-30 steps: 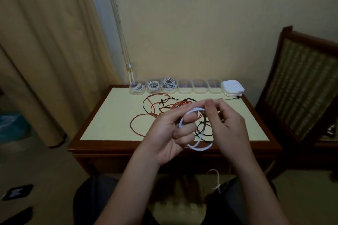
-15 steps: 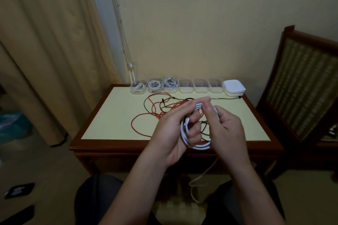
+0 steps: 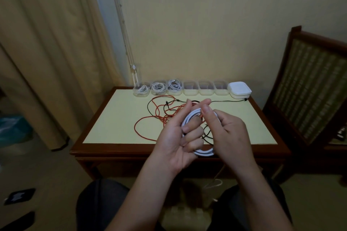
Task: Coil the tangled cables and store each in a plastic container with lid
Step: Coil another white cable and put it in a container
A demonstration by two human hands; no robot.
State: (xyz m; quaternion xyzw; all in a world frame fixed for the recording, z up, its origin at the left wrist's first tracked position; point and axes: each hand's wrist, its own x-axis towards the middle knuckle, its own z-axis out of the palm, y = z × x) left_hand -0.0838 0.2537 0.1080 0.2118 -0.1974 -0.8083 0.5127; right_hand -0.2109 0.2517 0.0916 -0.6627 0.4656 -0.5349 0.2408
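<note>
So, head cam: my left hand [image 3: 176, 140] has its fingers curled through the coiled white cable [image 3: 205, 153], gripping it, and my right hand [image 3: 229, 133] pinches the top of the same coil. Both are up over the near edge of the table [image 3: 116, 118]. Behind them the red cable [image 3: 148, 118] and black cable [image 3: 225, 101] lie tangled. Along the back edge sits a row of clear containers [image 3: 191, 90], the three on the left holding white coils, with stacked white lids [image 3: 239, 90] at the right end.

the white cable [image 3: 204, 153] has gained more loops around the left hand [image 3: 174, 142].
</note>
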